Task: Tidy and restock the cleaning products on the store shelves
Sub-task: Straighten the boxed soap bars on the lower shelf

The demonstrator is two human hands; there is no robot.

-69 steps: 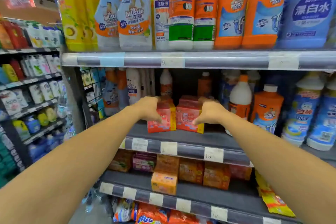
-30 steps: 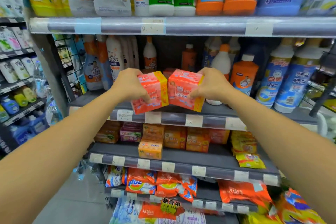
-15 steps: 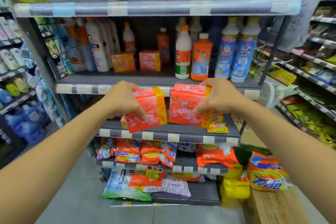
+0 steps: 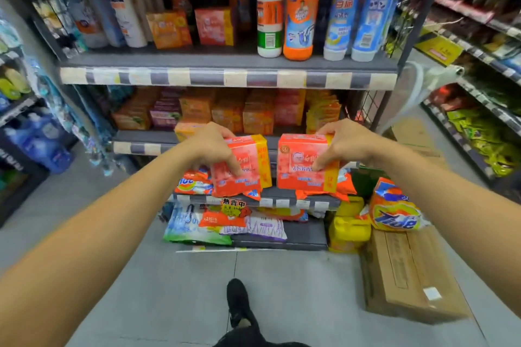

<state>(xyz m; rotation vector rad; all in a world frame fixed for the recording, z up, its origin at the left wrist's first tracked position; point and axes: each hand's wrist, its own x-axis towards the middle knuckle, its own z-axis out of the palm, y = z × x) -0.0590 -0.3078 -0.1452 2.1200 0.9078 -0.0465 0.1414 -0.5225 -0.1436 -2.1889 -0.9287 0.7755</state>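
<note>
**Two red packs held in the air before the lower shelves**

The left pack (image 4: pixel 251 177) and the right pack (image 4: pixel 298 160) are both red with a yellow band down the right side. They hang side by side in the air, close together but not touching, in front of the lower shelves. The left hand (image 4: pixel 210 146) grips the left pack from above, fingers curled over its top edge and thumb pressed on its front face. That pack is slightly tilted. The right hand (image 4: pixel 345 144) holds the right pack the same way, and it sits nearly straight.

Just behind and below the packs, a low shelf (image 4: pixel 282 201) carries orange and red detergent bags (image 4: pixel 193 182). The middle shelf (image 4: pixel 135 147) above it holds rows of small orange, red and purple packs.

Higher up, on the upper shelf (image 4: pixel 225 77), an orange pack (image 4: pixel 169 28) and a red pack (image 4: pixel 214 25) stand side by side. To their right are a white bottle (image 4: pixel 269 8) and an orange bottle (image 4: pixel 300 17), with two blue-and-white bottles (image 4: pixel 361 8) beyond.

Down at the right, yellow jugs (image 4: pixel 349 229) stand beside the bottom shelf, and a Tide bag (image 4: pixel 394 210) sits on the far end of a cardboard box (image 4: pixel 408 273). A black shoe (image 4: pixel 238 301) shows on the grey floor (image 4: pixel 141 290) at the bottom centre.
</note>
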